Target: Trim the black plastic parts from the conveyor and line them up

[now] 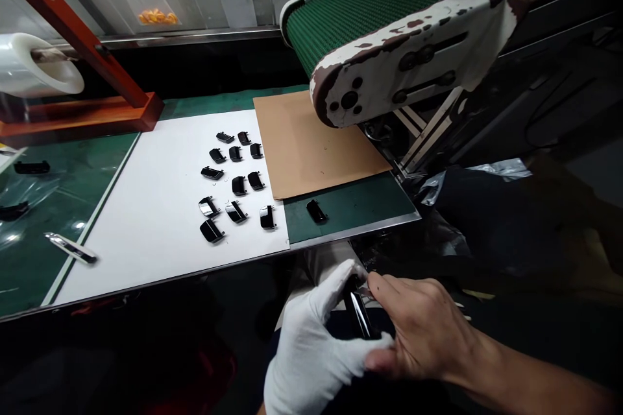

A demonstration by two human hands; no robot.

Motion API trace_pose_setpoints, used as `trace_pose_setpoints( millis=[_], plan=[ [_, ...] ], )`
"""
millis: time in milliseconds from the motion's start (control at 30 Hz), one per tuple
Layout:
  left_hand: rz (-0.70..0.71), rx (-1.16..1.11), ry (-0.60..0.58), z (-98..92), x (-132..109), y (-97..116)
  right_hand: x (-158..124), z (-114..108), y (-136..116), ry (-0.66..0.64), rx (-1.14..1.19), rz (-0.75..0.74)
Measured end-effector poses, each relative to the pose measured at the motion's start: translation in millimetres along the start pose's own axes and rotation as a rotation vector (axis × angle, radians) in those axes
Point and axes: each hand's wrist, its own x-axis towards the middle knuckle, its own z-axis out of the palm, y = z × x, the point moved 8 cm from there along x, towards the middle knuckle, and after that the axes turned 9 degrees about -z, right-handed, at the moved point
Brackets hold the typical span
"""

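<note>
In front of the table edge, my left hand (pixel 316 337), in a white glove, grips a glossy black plastic part (pixel 359 312) between thumb and fingers. Bare and closed, my right hand (pixel 423 324) meets the part from the right. A thin greyish sliver shows at its pinched fingertips by the part's upper end; what it is I cannot make out. Several similar black plastic parts (pixel 236 211) lie scattered on a white sheet (pixel 160 207). One more black part (pixel 317 211) sits on the green mat close to the front edge.
A brown cardboard sheet (pixel 316 149) lies under the end of a green conveyor belt (pixel 370 6). At left are a utility knife (pixel 71 248), bagged black parts (pixel 32 167) and a film roll (pixel 39 65) on an orange-red stand (pixel 97 113).
</note>
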Motion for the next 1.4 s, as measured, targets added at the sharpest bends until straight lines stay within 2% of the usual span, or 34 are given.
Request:
trace_pose_setpoints(
  millis=[300, 667, 833, 933, 1033, 1167, 1267, 1400],
  plan=[
    [-0.009, 0.03, 0.054, -3.9, 1.0, -6.4, 1.1, 3.7, 1.1, 0.013, -0.051, -0.051],
    [-0.035, -0.047, 0.095, -8.1, 4.1, -6.5, 4.0, 8.3, 0.8, 0.025, -0.068, -0.094],
    [-0.102, -0.094, 0.079, -6.9, 7.5, -15.6, 1.5, 12.2, 3.1, 0.037, -0.027, -0.105],
    [-0.128, -0.144, 0.061, -4.4, 9.4, -20.3, 0.8, 17.2, 5.6, 0.026, 0.096, -0.092],
    [-0.116, -0.266, 0.004, 1.5, 10.2, -21.7, 1.1, 19.4, 9.4, 0.062, 0.336, -0.009],
    [0.007, -0.457, -0.003, -1.0, 8.2, -18.6, -7.3, 19.7, 15.9, 0.218, 0.574, 0.216],
    [0.087, -0.43, 0.052, -8.3, 5.4, -17.9, -21.2, 24.5, 16.7, 0.322, 0.669, 0.359],
    [0.097, -0.403, 0.072, -11.0, 4.8, -20.3, -35.1, 31.0, 14.6, 0.384, 0.752, 0.438]
  ],
)
